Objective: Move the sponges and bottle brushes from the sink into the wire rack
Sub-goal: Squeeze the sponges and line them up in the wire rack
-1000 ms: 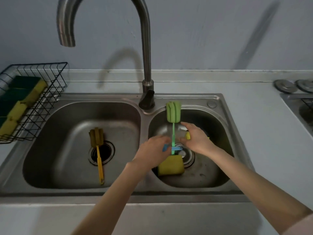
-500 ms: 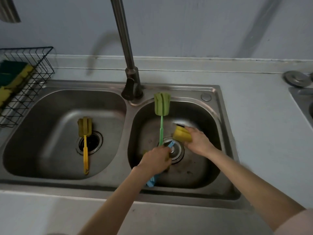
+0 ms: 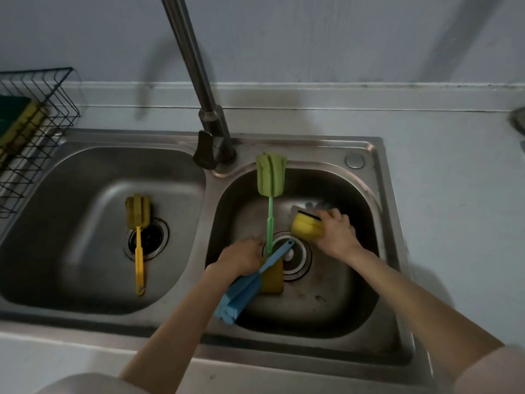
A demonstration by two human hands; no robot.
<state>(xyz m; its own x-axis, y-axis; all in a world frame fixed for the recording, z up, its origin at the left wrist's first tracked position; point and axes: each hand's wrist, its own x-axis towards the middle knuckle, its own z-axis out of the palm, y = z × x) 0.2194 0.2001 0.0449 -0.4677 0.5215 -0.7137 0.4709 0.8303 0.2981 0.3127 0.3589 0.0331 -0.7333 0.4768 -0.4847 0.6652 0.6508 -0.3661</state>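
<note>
In the right basin (image 3: pixel 355 314) my left hand (image 3: pixel 241 258) is shut on a blue bottle brush (image 3: pixel 241 294), whose head points toward me. A green bottle brush (image 3: pixel 270 177) leans on the basin's back wall; its handle ends at my left fingers, and I cannot tell if they hold it. My right hand (image 3: pixel 336 234) grips a yellow sponge (image 3: pixel 306 227) with a dark scouring side, lifted off the floor. Another yellow sponge (image 3: pixel 273 281) lies under the blue brush. A yellow bottle brush (image 3: pixel 138 245) rests in the left basin (image 3: pixel 71 223). The black wire rack (image 3: pixel 42 129) stands far left.
The rack holds several green-and-yellow sponges (image 3: pixel 21 120). The tall steel faucet (image 3: pixel 199 81) rises between the basins, above the back rim. Grey countertop (image 3: pixel 454 194) runs to the right, with a metal object (image 3: pixel 518 118) at the far right edge.
My left hand has taken up the blue brush and turned its head toward me. My right hand has lifted the yellow sponge to the right. The view has shifted lower and closer.
</note>
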